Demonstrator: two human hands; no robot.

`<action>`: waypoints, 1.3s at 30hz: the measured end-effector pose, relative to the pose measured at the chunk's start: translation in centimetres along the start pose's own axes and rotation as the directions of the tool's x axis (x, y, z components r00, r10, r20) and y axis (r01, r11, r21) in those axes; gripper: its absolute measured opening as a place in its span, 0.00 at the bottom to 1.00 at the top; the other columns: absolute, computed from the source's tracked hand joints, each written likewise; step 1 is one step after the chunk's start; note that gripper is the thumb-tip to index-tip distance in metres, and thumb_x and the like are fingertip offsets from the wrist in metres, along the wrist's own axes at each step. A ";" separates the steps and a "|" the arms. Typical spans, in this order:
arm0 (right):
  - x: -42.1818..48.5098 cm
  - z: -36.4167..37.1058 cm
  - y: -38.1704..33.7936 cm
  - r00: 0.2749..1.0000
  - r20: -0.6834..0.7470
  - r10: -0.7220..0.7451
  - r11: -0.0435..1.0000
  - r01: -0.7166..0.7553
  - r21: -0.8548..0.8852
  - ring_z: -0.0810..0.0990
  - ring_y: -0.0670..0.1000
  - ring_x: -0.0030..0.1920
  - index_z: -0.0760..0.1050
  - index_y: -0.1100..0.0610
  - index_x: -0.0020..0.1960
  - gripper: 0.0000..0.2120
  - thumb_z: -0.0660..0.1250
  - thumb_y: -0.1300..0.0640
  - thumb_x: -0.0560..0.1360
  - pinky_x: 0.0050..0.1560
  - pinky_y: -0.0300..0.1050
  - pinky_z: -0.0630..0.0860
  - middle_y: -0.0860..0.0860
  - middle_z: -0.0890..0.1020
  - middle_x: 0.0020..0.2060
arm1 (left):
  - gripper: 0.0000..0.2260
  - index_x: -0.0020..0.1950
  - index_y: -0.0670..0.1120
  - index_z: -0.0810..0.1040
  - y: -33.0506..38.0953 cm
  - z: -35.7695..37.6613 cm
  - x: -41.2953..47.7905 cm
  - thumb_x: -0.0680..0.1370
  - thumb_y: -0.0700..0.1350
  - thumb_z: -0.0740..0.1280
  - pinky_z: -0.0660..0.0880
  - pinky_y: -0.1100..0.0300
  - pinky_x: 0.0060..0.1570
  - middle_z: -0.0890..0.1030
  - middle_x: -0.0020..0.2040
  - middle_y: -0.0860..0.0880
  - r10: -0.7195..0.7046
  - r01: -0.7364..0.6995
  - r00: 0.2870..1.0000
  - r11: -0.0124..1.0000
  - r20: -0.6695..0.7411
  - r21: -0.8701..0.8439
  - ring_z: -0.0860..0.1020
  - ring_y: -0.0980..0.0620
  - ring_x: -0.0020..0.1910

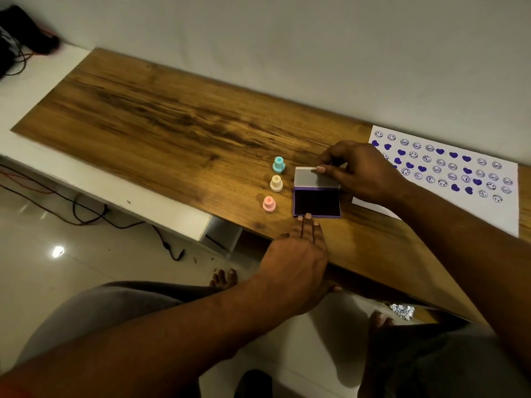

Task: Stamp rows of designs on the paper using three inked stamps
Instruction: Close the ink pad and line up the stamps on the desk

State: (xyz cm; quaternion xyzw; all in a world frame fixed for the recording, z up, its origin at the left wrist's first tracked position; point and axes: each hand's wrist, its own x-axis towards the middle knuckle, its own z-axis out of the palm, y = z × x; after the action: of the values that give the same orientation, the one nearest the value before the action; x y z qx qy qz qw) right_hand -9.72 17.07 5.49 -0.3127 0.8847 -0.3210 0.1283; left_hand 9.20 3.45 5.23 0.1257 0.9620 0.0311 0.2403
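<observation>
A purple ink pad lies open on the wooden table, its grey lid tilted up at the far side. My right hand pinches the lid's far edge. My left hand lies flat on the table, straight fingertips touching the pad's near edge. Three small stamps stand upright in a row left of the pad: teal, cream and pink. The white paper at the right carries rows of purple smiley faces and hearts.
The table's near edge runs diagonally past my left hand. A white shelf sits lower on the left, with black and red cables on the tiled floor. Dark gear lies at the far left. My bare feet show under the table.
</observation>
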 end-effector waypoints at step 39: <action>-2.8 1.3 1.1 0.972 0.107 -0.210 0.921 0.233 -0.311 0.85 0.52 0.54 0.81 0.47 0.64 0.25 0.65 0.36 0.73 0.44 0.45 0.80 0.48 0.87 0.57 | 0.50 0.84 0.36 0.54 0.2 -0.2 0.3 0.78 0.72 0.64 0.68 0.43 0.74 0.59 0.83 0.34 -0.030 0.036 0.994 0.997 -0.107 0.064 0.60 0.37 0.83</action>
State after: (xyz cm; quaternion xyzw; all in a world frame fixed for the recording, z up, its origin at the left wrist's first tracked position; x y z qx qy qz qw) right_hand -7.54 18.86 3.79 -0.4386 0.8790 -0.1736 0.0699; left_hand 8.91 3.69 5.26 0.1158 0.9759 0.0021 0.1851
